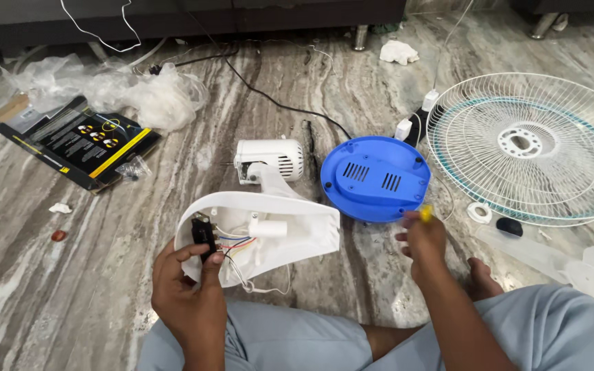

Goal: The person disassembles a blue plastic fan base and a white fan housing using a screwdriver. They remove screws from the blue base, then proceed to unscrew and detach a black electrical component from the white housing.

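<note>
My left hand [188, 285] pinches a small black switch block [203, 235] with coloured wires inside an open white fan housing [290, 233], which rests on my lap and the floor. The white motor casing [271, 159] stands at the housing's far end. My right hand [422, 239] is closed around a yellow-handled tool [425, 213], at the near edge of a round blue fan base cover [374, 177] lying on the marble floor.
A white wire fan guard [525, 148] lies at the right, with a white ring [479, 212] and a black knob [509, 226] near it. A black and yellow carton [75, 141] and crumpled plastic bags [152, 96] sit at left. A black cable [269, 99] crosses the floor.
</note>
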